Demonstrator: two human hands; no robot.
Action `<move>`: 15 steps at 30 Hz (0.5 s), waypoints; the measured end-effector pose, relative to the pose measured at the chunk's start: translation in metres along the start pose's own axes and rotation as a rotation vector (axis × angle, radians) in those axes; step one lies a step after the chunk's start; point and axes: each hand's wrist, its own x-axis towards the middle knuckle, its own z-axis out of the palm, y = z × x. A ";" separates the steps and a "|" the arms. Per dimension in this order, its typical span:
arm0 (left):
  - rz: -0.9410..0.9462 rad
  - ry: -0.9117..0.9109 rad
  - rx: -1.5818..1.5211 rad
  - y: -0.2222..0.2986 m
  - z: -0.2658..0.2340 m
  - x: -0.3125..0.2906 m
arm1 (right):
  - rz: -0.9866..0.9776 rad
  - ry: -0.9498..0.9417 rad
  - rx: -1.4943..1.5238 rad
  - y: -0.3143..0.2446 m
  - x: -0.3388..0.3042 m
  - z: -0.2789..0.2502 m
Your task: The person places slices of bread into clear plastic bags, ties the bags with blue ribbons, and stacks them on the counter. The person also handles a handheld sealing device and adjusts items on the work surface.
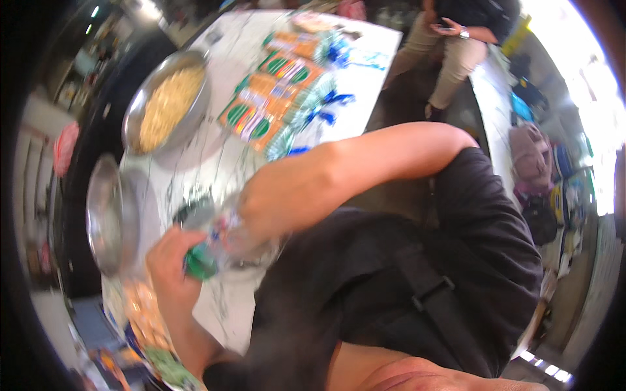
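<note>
Clear plastic packet (225, 244), blurred, sits between both hands above the near part of the white tabletop (215, 163), close to the person's dark shirt. Left hand (171, 264) grips the packet's lower end, with its fingers (186, 242) clenched around a green part of the packet (199, 264). Right hand (264, 208) covers the packet's upper end; its fingers are curled onto the plastic, though motion blur hides exactly how they close.

Farther along the tabletop, a large round metal bowl (166, 104) holds pale yellow crumbly food. A second, smaller metal bowl (112, 215) stands nearer, just left of the left hand; its contents cannot be made out. To the right of the large bowl, a row of orange-and-green flat packets (274, 91) lies side by side, with clear bags tied in blue ribbon (329, 98) just beside them. More orange and green packets (147, 326) lie at the near left edge, below the left forearm.

Beyond the far end of the tabletop, another person in light trousers (450, 58) is seated with hands held together.
</note>
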 end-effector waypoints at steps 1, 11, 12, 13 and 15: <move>-0.082 -0.229 -0.009 0.002 0.002 -0.003 | 0.013 -0.055 -0.016 0.001 0.000 -0.001; 0.049 -0.479 0.151 0.012 -0.022 -0.010 | 0.034 -0.129 -0.047 -0.004 0.007 -0.007; 0.001 -0.145 -0.069 0.012 -0.026 -0.009 | 0.030 -0.129 -0.061 -0.002 0.008 -0.008; -0.069 0.108 -0.299 0.013 -0.032 -0.009 | 0.032 -0.100 -0.045 -0.003 0.008 -0.007; -0.129 0.296 -0.411 0.012 -0.038 -0.009 | 0.019 -0.087 -0.008 -0.001 0.010 -0.007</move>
